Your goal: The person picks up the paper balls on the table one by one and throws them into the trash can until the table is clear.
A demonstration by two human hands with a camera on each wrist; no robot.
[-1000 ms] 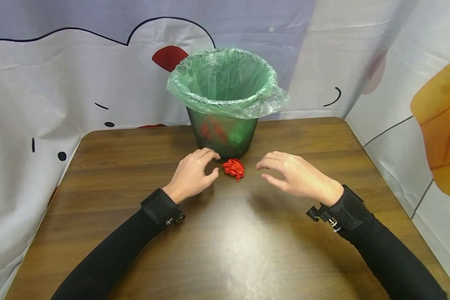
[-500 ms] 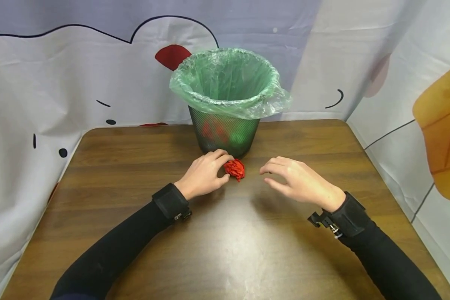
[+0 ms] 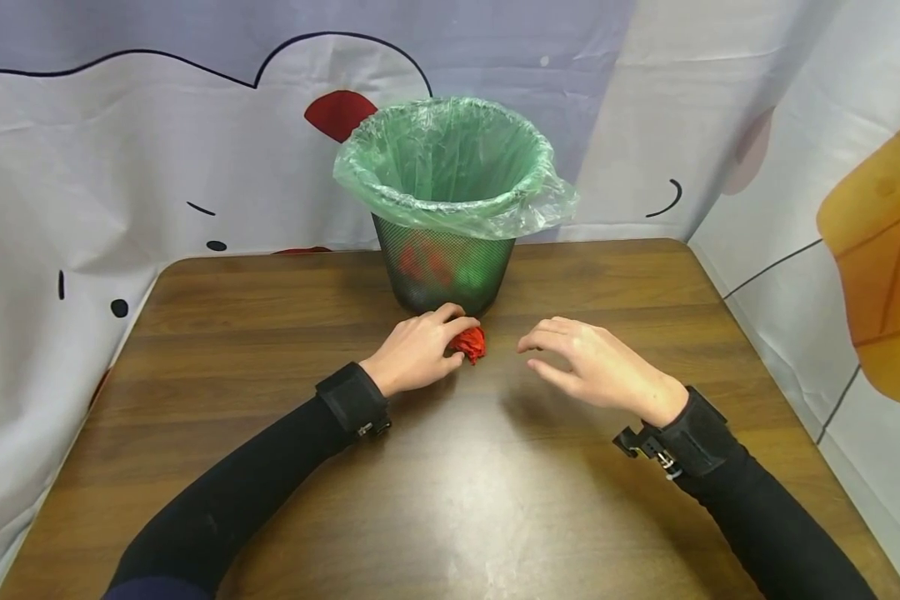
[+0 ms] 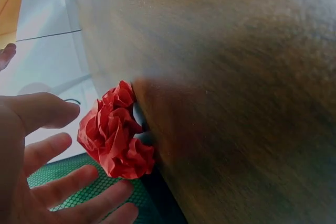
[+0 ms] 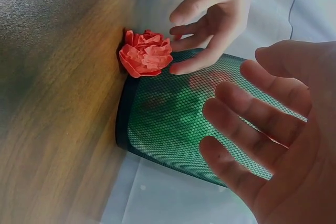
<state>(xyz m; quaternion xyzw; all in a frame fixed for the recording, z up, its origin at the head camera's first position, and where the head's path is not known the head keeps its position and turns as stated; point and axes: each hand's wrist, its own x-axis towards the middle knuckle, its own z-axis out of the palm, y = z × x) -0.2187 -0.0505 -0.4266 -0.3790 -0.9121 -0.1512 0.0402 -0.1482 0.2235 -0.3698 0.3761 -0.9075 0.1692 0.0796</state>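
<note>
A crumpled red paper ball (image 3: 472, 342) lies on the wooden table, right at the foot of a dark mesh wastebasket (image 3: 487, 258). My left hand (image 3: 418, 351) reaches over its left side, thumb and fingers spread around it and partly covering it in the head view. Seen from the left wrist, the paper (image 4: 114, 137) sits just beyond the fingertips, with the fingers relaxed and not closed on it. To the right of the paper, my right hand (image 3: 588, 363) hovers above the table, fingers loosely bent and holding nothing.
A green plastic liner (image 3: 412, 210) hangs over the wastebasket's rim, with red and green shapes showing through the mesh. Behind the table (image 3: 270, 308) and along its right side hangs a printed white cloth (image 3: 255, 158).
My left hand has moved right until its fingers overlap the red paper ball. My right hand has shifted slightly down and stays beside it.
</note>
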